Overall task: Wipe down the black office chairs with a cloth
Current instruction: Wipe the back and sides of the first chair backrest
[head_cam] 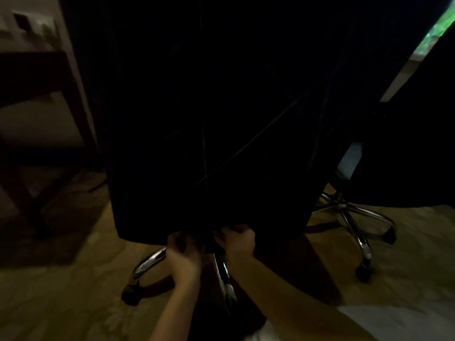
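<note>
- The scene was very dark, and the back of the near black chair (pixel 209 114) filled most of the view, standing upright just in front of the person.
- Both hands were low, at the bottom edge of this chair back, above the chrome base (pixel 150 264) with its castors.
- The left hand (pixel 183 252) had its fingers curled up toward the lower edge, probably to steady the chair while this low part was worked on.
- The right hand (pixel 237 241) also had its fingers bent, with the knuckles upward, pressed against the underside of the edge.
- The cloth could not be seen clearly; something dark seemed to sit between the two hands, but it was not possible to tell if this was the cloth, or which hand held it.
- It seemed that the person was crouching or bending, because the arms reached forward and down to the lowest part of the back, a place that is hard to reach when standing.
- A second black chair (pixel 406 156) stood at the right, just beside the first one, with its own chrome base (pixel 349 212) on the patterned carpet (pixel 73 291).
- A dark wooden table (pixel 37 77) stood at the left, well apart from the hands.
- Judging from the position, the wiping was at the bottom of the first chair.
</note>
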The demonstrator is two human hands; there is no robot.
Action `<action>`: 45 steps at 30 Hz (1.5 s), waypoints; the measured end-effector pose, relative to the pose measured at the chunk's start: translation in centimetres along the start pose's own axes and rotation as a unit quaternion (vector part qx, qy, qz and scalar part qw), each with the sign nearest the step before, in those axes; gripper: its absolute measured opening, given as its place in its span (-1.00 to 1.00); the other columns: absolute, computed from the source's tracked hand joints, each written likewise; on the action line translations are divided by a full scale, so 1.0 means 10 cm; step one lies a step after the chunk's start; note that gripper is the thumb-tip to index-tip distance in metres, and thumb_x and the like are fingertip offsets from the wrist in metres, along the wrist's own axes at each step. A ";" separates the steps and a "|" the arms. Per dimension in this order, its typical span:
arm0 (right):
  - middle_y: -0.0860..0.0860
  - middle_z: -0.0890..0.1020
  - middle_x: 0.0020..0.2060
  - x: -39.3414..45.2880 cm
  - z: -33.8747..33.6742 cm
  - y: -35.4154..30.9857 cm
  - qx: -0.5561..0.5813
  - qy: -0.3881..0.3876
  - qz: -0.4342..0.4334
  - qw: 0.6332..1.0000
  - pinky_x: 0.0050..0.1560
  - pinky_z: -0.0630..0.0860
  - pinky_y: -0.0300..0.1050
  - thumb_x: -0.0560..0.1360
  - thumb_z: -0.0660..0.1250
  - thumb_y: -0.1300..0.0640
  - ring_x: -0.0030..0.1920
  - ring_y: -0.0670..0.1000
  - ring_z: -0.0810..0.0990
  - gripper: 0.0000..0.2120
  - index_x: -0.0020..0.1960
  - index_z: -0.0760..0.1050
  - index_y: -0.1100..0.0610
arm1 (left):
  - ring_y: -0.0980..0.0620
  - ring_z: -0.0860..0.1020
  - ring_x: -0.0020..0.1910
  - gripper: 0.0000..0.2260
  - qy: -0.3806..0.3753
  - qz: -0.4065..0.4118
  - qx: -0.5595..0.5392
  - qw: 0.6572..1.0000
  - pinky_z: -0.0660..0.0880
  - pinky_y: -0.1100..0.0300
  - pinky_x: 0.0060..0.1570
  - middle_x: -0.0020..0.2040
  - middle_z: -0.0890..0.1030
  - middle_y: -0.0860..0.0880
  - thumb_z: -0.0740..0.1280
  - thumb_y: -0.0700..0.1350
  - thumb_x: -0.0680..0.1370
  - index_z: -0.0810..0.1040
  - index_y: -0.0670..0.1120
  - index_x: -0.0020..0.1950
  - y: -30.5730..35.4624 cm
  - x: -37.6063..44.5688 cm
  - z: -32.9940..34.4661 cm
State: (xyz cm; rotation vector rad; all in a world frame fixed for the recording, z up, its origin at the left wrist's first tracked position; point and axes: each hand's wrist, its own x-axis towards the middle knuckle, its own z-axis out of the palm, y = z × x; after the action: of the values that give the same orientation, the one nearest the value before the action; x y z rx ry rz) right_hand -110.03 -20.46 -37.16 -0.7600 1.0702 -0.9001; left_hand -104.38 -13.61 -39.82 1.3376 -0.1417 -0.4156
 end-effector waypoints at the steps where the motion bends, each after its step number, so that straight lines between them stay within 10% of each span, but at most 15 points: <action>1: 0.23 0.60 0.00 0.02 -0.06 -0.04 -0.037 0.009 -0.015 0.999 -0.11 0.65 0.05 0.57 0.23 0.39 -0.06 0.13 0.65 -0.86 0.09 0.45 0.23 | -0.14 0.54 0.11 -0.84 -0.016 -0.003 0.005 1.000 0.51 0.01 0.06 0.00 0.58 -0.07 0.25 -0.37 0.58 0.48 -0.13 0.06 -0.01 -0.02 0.06; 6: 0.16 0.63 -0.01 -0.13 -0.18 -0.29 -0.126 -0.002 -0.096 0.987 -0.03 0.63 0.14 0.56 0.31 0.28 -0.11 0.06 0.68 -0.90 -0.02 0.45 0.10 | -0.16 0.57 0.00 -0.69 -0.041 0.022 0.012 0.999 0.47 0.00 0.03 -0.14 0.58 0.00 0.31 -0.39 0.53 0.45 0.05 -0.11 0.13 -0.09 0.21; 11: 0.08 0.63 -0.08 -0.36 0.03 -0.58 -0.128 -0.049 -0.224 0.965 -0.24 0.60 -0.23 0.57 0.31 0.27 -0.14 0.01 0.67 -0.93 0.05 0.48 0.18 | -0.05 0.59 -0.02 -0.84 -0.030 0.114 -0.016 0.993 0.54 0.00 0.00 -0.08 0.59 0.00 0.32 -0.30 0.57 0.48 -0.04 -0.01 0.62 -0.04 0.17; 16: 0.04 0.65 -0.09 -0.40 0.17 -0.56 -0.197 -0.068 -0.260 0.943 -0.09 0.66 -0.01 0.54 0.36 0.17 -0.11 0.03 0.68 -0.87 0.08 0.51 0.15 | -0.06 0.64 -0.08 -0.93 -0.036 0.151 0.035 0.987 0.61 -0.09 -0.04 -0.08 0.63 -0.05 0.36 -0.15 0.57 0.52 -0.04 0.03 0.91 0.12 -0.01; 29: 0.06 0.65 -0.08 -0.31 0.88 0.16 -0.151 0.000 -0.154 0.976 0.01 0.60 0.14 0.55 0.33 0.13 -0.09 0.11 0.66 -0.95 -0.01 0.48 0.04 | -0.04 0.58 -0.04 -0.90 0.005 0.112 0.072 0.991 0.50 0.11 -0.15 -0.07 0.57 -0.02 0.30 -0.23 0.59 0.49 -0.07 0.08 0.80 0.49 -0.51; 36: -0.14 0.57 -0.12 -0.63 0.95 0.24 -0.144 0.030 -0.217 0.965 -0.25 0.43 -0.39 0.52 0.39 0.10 -0.12 -0.14 0.58 -0.83 0.06 0.44 -0.03 | 0.03 0.58 -0.04 -0.82 -0.001 0.116 0.032 0.993 0.52 0.14 -0.09 -0.03 0.58 -0.03 0.39 -0.19 0.54 0.47 -0.11 0.10 0.73 0.47 -0.54; 45: -0.08 0.60 -0.13 -0.77 1.15 -0.12 -0.164 0.056 -0.256 0.951 -0.28 0.46 -0.31 0.51 0.38 0.09 -0.16 -0.11 0.58 -0.88 -0.01 0.45 -0.03 | 0.08 0.59 -0.14 -0.87 -0.001 0.179 0.064 0.982 0.47 0.26 -0.26 -0.16 0.61 0.02 0.47 -0.10 0.49 0.54 -0.07 -0.06 1.06 0.57 -0.49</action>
State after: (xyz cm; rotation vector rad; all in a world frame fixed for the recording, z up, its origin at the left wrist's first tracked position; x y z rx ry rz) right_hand -101.10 -13.06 -29.55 -1.3159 1.1597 -1.2299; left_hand -95.23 -9.43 -31.60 1.4035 -0.4097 -0.1033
